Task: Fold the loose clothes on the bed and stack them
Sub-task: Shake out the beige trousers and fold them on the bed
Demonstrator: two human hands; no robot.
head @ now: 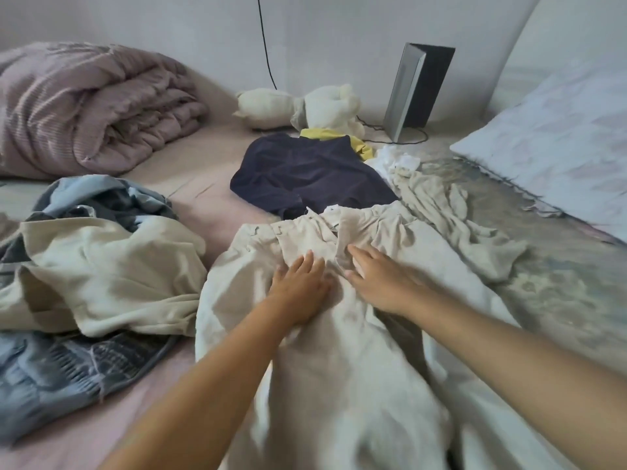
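Cream trousers (pixel 339 368) lie spread on the bed in front of me, waistband at the far end. My left hand (pixel 300 286) rests flat on them just below the waistband, fingers straight. Beside it, my right hand (pixel 380 283) presses flat on the same cloth, fingers spread; it is blurred. A navy garment (pixel 305 174) with yellow trim lies beyond the trousers. To the left sits a heap with a cream garment (pixel 101 276) over blue-grey clothes (pixel 61 371). A crumpled beige garment (pixel 451 218) lies to the right.
A rolled mauve quilt (pixel 84 106) fills the far left. A white soft toy (pixel 305 106) and a grey upright device (pixel 417 89) with a black cable stand by the wall. A pale pillow (pixel 559 147) lies at the right. The pink sheet (pixel 203 164) shows between the piles.
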